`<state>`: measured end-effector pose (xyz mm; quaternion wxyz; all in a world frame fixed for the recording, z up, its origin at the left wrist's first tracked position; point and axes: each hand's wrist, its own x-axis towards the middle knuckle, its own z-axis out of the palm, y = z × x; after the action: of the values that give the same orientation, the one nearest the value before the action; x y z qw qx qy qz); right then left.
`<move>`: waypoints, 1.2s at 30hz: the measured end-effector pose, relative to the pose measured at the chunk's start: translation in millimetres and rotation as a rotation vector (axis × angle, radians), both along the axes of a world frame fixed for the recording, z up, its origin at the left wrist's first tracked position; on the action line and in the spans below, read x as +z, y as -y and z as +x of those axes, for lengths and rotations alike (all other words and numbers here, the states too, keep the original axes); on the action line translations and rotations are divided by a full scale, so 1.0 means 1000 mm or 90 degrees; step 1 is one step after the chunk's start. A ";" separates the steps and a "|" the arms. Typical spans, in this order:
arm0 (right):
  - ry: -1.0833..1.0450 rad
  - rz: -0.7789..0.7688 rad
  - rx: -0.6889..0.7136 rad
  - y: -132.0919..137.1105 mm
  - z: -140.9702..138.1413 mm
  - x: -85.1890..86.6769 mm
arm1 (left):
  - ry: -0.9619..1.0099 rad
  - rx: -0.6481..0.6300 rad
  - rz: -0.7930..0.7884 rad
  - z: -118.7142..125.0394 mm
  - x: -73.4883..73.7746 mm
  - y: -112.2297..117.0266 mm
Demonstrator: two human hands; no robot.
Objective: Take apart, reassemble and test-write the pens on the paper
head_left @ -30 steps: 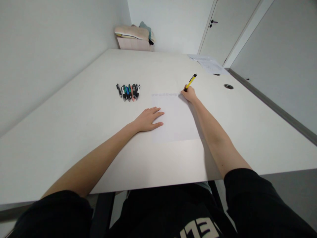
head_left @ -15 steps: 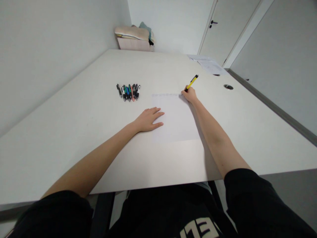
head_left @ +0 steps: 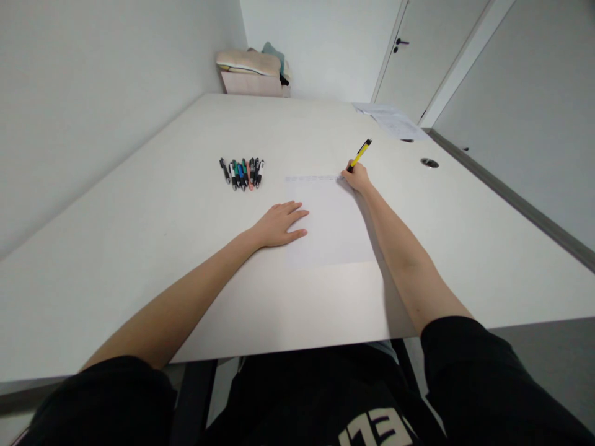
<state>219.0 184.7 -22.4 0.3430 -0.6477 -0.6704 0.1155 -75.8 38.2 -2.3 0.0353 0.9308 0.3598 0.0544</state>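
A white sheet of paper (head_left: 332,229) lies flat on the white table, with a line of faint, small writing along its top edge. My left hand (head_left: 281,224) rests palm down with fingers spread over the sheet's left edge. At the top right of the sheet, my right hand (head_left: 357,176) is closed around a yellow and black pen (head_left: 361,152), which slants up to the right. Its tip is hidden by my fingers. Several pens (head_left: 242,174) in black, white, green, blue and pink lie side by side, beyond my left hand.
The white table (head_left: 162,229) runs along a wall on the left. Loose papers (head_left: 390,119) lie at its far right, near a round metal grommet (head_left: 429,163). Past the far edge stands a pink box (head_left: 251,83) with folded cloth (head_left: 248,62) on top.
The pen in my right hand has tilted very slightly. My left hand stays in place on the paper, and the row of pens is unmoved.
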 end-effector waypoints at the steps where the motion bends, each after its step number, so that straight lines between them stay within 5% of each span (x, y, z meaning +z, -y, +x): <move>1: 0.002 0.001 0.000 0.000 0.000 0.000 | 0.000 0.001 -0.002 0.000 0.000 0.000; 36: -0.046 0.051 -0.012 -0.001 0.001 -0.005 | 0.008 -0.002 0.012 0.000 -0.001 0.000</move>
<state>219.8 185.8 -27.2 0.3937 -0.6352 -0.6555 0.1089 -76.2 38.3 -3.5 0.0291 0.9313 0.3576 0.0633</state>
